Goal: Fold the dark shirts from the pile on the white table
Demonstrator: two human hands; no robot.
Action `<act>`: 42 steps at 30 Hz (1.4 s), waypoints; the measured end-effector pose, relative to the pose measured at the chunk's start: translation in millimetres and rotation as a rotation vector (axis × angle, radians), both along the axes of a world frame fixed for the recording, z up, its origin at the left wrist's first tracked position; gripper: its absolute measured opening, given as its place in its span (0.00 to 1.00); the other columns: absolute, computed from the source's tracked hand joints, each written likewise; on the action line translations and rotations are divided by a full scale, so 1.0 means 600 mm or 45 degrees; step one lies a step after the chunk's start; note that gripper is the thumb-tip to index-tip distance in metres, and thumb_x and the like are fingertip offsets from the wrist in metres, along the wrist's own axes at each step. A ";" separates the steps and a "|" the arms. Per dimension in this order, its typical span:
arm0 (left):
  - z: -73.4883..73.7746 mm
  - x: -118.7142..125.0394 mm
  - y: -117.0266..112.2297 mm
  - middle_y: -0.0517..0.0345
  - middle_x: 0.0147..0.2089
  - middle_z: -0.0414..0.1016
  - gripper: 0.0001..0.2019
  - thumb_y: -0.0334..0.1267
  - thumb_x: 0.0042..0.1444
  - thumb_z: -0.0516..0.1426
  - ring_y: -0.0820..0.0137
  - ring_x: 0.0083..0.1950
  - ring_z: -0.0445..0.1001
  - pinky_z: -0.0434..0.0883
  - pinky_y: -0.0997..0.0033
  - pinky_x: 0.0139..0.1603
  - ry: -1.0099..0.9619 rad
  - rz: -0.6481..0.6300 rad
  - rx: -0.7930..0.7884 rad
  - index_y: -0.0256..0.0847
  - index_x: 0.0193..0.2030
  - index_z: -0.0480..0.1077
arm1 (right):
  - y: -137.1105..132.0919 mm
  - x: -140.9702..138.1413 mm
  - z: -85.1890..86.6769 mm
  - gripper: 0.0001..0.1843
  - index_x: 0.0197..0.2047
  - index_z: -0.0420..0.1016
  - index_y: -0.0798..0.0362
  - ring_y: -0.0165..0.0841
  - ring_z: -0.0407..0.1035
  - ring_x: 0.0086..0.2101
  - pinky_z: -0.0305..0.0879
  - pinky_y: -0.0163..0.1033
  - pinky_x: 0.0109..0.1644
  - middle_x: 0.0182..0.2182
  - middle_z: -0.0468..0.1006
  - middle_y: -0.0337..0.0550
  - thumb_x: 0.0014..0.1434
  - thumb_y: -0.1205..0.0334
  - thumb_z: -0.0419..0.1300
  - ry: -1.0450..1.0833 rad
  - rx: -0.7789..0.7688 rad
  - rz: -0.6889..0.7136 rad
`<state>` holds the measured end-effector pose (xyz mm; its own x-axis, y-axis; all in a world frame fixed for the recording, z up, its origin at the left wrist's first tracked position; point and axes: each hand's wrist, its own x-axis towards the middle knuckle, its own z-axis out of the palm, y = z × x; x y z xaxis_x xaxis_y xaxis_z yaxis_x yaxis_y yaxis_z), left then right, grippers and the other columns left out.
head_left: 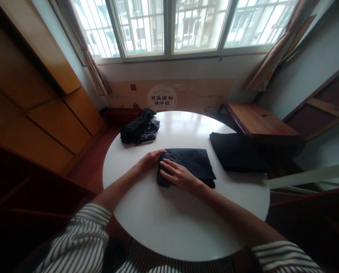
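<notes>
A folded dark navy garment lies in the middle of the round white table. My left hand rests at the garment's left edge, fingers curled against the fabric. My right hand lies flat on the garment's near left part, fingers stretched out and pressing it down. Both arms wear striped sleeves pushed up to the elbow.
A crumpled pile of dark clothes sits at the table's far left. Another folded dark garment lies at the right edge. A brown wooden side table stands to the right, wooden cabinets to the left, and a window behind.
</notes>
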<state>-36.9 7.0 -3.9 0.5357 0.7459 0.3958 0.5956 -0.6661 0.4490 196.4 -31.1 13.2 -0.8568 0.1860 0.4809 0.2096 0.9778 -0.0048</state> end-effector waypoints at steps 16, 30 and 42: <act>0.083 0.076 -0.164 0.34 0.67 0.61 0.31 0.35 0.56 0.58 0.48 0.68 0.61 0.64 0.47 0.67 0.135 0.180 0.061 0.31 0.66 0.60 | -0.001 -0.002 -0.009 0.26 0.59 0.69 0.64 0.50 0.63 0.59 0.63 0.58 0.63 0.58 0.70 0.65 0.58 0.64 0.59 0.275 -0.467 -0.343; 0.052 0.103 -0.157 0.43 0.54 0.76 0.29 0.20 0.55 0.49 0.55 0.51 0.78 0.75 0.55 0.53 0.096 0.600 -0.130 0.38 0.63 0.66 | 0.027 0.038 0.015 0.28 0.68 0.60 0.47 0.50 0.48 0.67 0.34 0.73 0.66 0.68 0.59 0.49 0.71 0.46 0.44 -0.007 -0.586 -0.614; 0.062 0.069 -0.184 0.44 0.59 0.70 0.20 0.40 0.61 0.55 0.57 0.62 0.68 0.64 0.56 0.65 -0.082 0.488 -0.360 0.36 0.59 0.70 | 0.062 0.076 0.018 0.33 0.71 0.55 0.42 0.57 0.41 0.68 0.32 0.75 0.63 0.71 0.49 0.48 0.69 0.39 0.41 -0.295 -0.621 -1.305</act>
<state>4.7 -103.6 33.5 0.1821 0.9681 0.1723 0.7394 -0.2503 0.6250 241.8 6.3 24.0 -0.2549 0.9668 0.0180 0.9480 0.2535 -0.1922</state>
